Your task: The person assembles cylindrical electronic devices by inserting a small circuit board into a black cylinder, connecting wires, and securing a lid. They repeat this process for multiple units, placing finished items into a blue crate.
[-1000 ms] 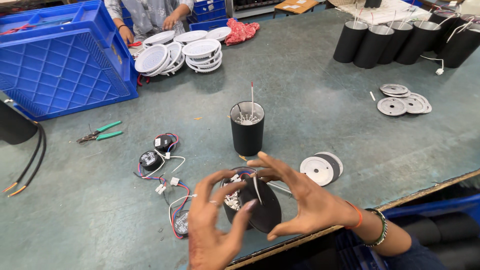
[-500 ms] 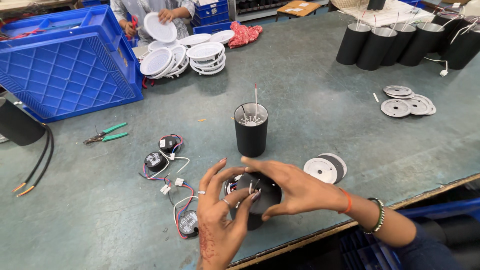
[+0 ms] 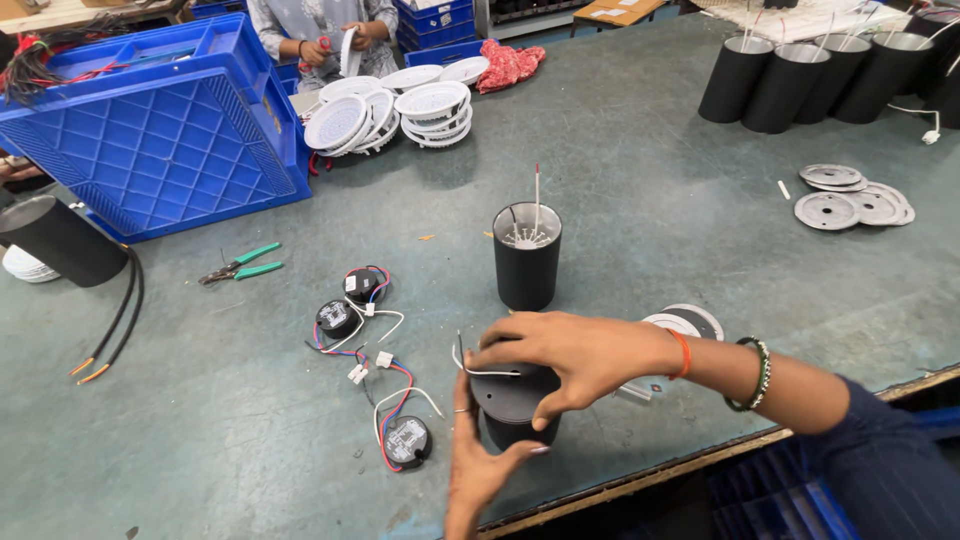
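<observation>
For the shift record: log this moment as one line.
right hand: atop black cylinder housing, white wire under fingers | left hand: against housing's side | second housing: upright behind | pliers: untouched

Lamp assembly workshop: black housings (image 3: 812, 75), blue crate (image 3: 160, 150)

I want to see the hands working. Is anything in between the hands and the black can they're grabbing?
Nothing visible. The right hand lies on top of the black cylinder and the left hand touches its near side.

green workbench (image 3: 650, 150); blue crate (image 3: 150, 130); white discs (image 3: 400, 105); pliers (image 3: 240, 266); black cylinders (image 3: 527, 255); metal plates (image 3: 850, 200)
</observation>
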{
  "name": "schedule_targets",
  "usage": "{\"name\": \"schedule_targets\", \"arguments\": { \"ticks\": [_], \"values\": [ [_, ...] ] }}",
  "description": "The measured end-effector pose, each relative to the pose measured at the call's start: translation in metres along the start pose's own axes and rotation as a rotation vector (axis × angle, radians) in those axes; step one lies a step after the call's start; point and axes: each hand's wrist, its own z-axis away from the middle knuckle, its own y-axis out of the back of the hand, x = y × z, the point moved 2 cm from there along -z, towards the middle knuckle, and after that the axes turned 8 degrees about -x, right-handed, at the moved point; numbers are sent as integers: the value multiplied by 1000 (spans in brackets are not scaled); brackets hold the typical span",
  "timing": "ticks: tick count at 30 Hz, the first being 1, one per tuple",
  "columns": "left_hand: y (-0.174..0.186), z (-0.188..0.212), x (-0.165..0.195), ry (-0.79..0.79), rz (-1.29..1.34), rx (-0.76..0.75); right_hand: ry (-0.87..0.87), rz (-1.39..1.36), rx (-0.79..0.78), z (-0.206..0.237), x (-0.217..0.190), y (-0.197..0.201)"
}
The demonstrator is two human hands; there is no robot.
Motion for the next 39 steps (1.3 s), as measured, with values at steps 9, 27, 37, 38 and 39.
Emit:
{"name": "schedule_targets", "arguments": {
  "ticks": [9, 27, 37, 38, 39],
  "values": [
    [-13, 3, -22, 202, 52, 9, -76, 64, -222, -13, 0, 17],
    [-12, 4, -4, 190, -4, 15, -426, 188, -202, -21, -10, 14],
    [-13, 5, -13, 173, 2, 27, -17, 132, -254, -11, -1, 19],
    [-13, 5, -13, 175, -3, 29, -25, 122, -270, -12, 0, 19],
    [-13, 6, -14, 186, -5, 28, -32, 112, -285, -14, 0, 19]
  ]
}}
